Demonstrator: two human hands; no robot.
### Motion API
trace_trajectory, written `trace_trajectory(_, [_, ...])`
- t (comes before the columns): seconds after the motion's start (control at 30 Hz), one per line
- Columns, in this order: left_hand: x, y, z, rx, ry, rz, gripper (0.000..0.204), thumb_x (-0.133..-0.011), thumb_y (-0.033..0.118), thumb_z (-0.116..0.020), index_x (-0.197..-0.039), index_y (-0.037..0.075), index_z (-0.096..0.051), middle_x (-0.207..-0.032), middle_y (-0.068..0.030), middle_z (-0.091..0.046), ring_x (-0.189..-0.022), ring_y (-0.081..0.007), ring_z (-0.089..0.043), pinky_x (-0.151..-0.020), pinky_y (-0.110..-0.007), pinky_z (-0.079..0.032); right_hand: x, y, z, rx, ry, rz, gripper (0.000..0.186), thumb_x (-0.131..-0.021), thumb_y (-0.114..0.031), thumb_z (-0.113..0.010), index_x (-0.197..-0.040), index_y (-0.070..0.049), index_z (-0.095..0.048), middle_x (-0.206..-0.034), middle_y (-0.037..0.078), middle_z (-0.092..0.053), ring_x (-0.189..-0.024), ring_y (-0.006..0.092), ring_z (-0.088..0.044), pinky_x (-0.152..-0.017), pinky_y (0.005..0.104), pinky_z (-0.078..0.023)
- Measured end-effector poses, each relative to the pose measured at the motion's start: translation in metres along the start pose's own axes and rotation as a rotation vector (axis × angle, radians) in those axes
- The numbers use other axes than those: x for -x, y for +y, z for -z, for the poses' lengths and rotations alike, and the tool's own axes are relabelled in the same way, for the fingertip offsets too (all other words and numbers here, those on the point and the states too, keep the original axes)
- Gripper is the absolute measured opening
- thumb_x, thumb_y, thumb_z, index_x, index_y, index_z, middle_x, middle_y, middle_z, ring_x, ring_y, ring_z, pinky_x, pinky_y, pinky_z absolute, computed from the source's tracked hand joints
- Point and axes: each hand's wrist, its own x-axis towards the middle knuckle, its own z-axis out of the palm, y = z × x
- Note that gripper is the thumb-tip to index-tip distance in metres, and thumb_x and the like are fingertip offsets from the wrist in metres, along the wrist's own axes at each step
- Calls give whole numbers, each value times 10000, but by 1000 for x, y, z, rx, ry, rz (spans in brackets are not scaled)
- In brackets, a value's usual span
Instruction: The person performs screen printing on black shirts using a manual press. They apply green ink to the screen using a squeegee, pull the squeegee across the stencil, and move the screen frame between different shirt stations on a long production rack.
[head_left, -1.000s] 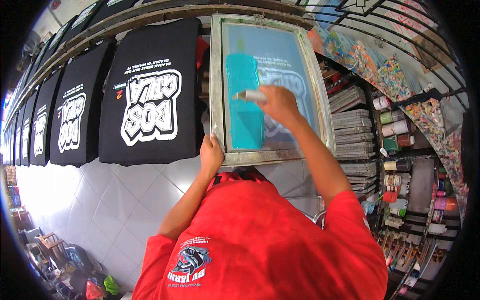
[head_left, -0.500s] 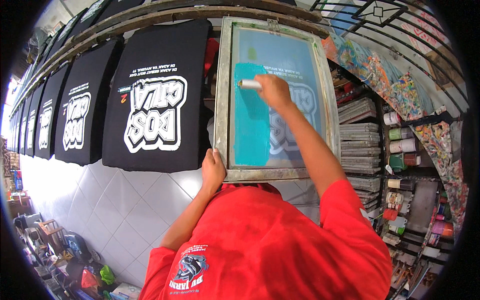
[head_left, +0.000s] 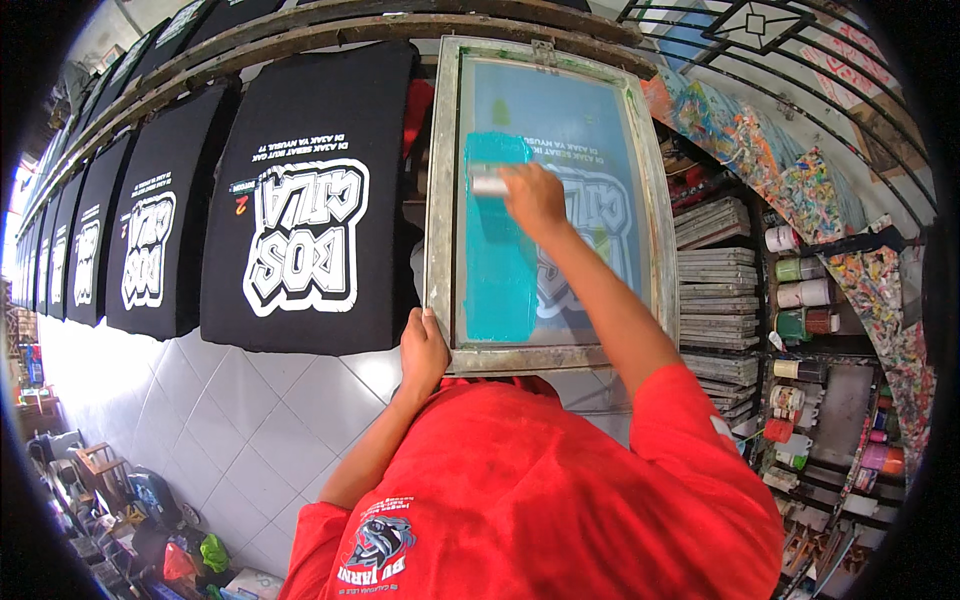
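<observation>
A wooden-framed printing screen (head_left: pixel 560 358) lies in front of me over a dark shirt, whose white lettering shows faintly through the mesh. Down the left part of the mesh runs a broad band of teal ink (head_left: pixel 502 270). My right hand (head_left: pixel 537 202) is closed around a squeegee with a pale handle (head_left: pixel 488 184), held across the upper part of that band. The squeegee's blade is hidden beneath the handle. At the frame's lower left corner, my left hand (head_left: pixel 425 350) grips the wooden edge, thumb on the side.
A black shirt (head_left: pixel 320 110) with a white print lies flat left of the screen, and several more follow in a row. Wooden rails (head_left: pixel 330 18) run behind them. Stacked frames (head_left: pixel 715 270) and shelved ink containers (head_left: pixel 803 293) stand to the right.
My right hand and the squeegee have shifted slightly toward me and left over the teal band. My left hand keeps its hold on the frame corner.
</observation>
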Motion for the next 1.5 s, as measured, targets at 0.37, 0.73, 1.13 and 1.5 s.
trace_trajectory(0.37, [-2, -5, -4, -34, 40, -31, 341, -1017, 250, -372, -850, -32, -466, -751, -264, -536, -741, -469, -526, -673, -503, -403, 58, -33, 60, -120, -191, -76, 128, -755, -101, -639, -883, -99, -623, -837, 85, -648, -797, 305, -637, -668, 438, -515])
trace_trajectory(0.73, [-1, -7, -1, -45, 15, 10, 351, -1022, 264, -352, -859, -25, -465, -744, -244, -517, -716, -431, -510, -672, -488, -398, -17, 8, -5, 33, -163, -134, 148, -757, -139, -662, -903, -114, -658, -833, 95, -655, -814, 316, -641, -693, 440, -525])
trace_trajectory(1.13, [0, -5, 0, -25, 31, -29, 379, -1024, 277, -348, -857, -35, -483, -779, -272, -545, -765, -455, -535, -697, -501, -406, -38, 0, 84, -102, -210, -167, 233, -756, -223, -720, -963, -126, -671, -874, 119, -686, -845, 340, -648, -711, 456, -510])
trace_trajectory(1.5, [-4, -19, -8, -38, 63, -100, 387, -1021, 278, -349, -845, -38, -488, -762, -258, -532, -726, -420, -524, -701, -476, -411, 172, -104, 91, -214, -102, -67, 355, -634, -39, -701, -981, -70, -636, -1004, 62, -653, -966, 283, -602, -790, 427, -492])
